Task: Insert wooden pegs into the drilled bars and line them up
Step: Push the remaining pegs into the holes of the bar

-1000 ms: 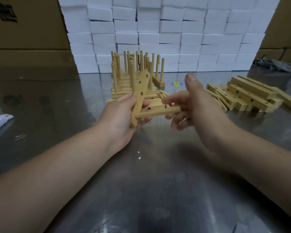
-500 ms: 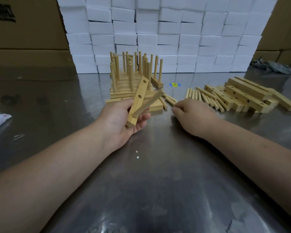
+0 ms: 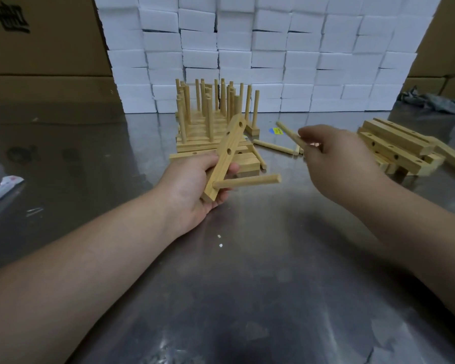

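Your left hand [image 3: 195, 185] grips the drilled bar [image 3: 225, 158] tilted, holes facing you, 1st peg [image 3: 247, 181] seated at the bottom, so your right hand [image 3: 334, 153], pinching the next peg [image 3: 290, 134], gets clear access to the empty holes.

L hand [image 3: 195, 187] raised mid-frame, palm turned up and inward, fingers [image 3: 230, 169] curled round a drilled bar [image 3: 225, 158], thumb on its near face; forearm runs in from lower-left. R hand [image 3: 336, 156] up at about same height, back toward camera, fingertips pinched on a peg [image 3: 290, 134]; R forearm comes in from lower-right. Hands apart, not touching.
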